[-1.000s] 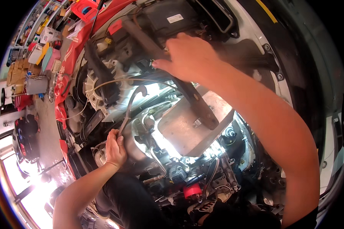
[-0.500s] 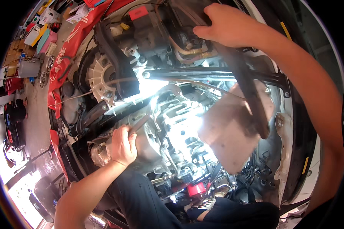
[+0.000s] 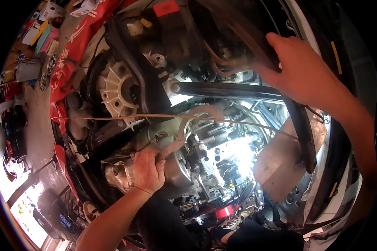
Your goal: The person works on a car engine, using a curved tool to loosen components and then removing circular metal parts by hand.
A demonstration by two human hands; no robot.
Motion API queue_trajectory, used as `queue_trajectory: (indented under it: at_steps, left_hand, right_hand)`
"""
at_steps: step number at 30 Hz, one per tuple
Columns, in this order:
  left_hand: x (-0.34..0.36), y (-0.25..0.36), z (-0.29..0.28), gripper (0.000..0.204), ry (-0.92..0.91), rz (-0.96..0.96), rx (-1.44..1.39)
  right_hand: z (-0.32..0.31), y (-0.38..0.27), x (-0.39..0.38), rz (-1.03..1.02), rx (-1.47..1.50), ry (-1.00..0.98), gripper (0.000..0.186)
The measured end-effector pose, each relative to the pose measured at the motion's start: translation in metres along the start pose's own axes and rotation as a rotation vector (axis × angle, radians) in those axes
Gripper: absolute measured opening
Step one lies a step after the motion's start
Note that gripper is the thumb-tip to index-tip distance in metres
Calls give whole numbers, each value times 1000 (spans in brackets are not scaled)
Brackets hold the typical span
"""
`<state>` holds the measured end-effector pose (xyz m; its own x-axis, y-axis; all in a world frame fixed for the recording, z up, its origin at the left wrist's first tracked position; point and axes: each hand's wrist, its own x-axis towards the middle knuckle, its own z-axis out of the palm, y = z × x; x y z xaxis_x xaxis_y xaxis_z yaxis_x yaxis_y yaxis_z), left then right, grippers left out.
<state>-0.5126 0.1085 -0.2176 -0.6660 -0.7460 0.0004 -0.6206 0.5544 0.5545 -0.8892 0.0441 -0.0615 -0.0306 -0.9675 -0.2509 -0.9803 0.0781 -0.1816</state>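
Left hand [image 3: 150, 172] curls its fingers closely around a curved tube [image 3: 171, 147], hiding its end; right hand [image 3: 297, 71], half-curled, clasps a blurred dark bar [image 3: 303, 131].

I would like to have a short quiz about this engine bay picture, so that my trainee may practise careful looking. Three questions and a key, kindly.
1. Choose: what does the left hand hold?
A. a yellow strip
B. a curved pipe-like piece
C. a red cylinder

2. True or false: the right hand holds a long dark bar.

3. Which colour is the draped sheet toward the picture's left?

Key: 1. B; 2. True; 3. Red.
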Motion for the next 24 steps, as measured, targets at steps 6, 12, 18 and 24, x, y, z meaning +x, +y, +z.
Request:
queue_trajectory:
  at_steps: [6,12,18,24]
  left_hand:
    - [2,4,6,24,-21,-34,-66]
    - [-3,1,1,24,-17,-49,8]
    - [-2,3,-3,21,-58,-82,20]
    - [-2,12,2,20,-47,-123,41]
  right_hand:
    - [11,9,-17,-91,-123,108,29]
    - [25,20,-20,-5,-60,-11,34]
    - [15,26,-25,186,58,-198,45]
    - [58,31,-1,-21,183,117,35]
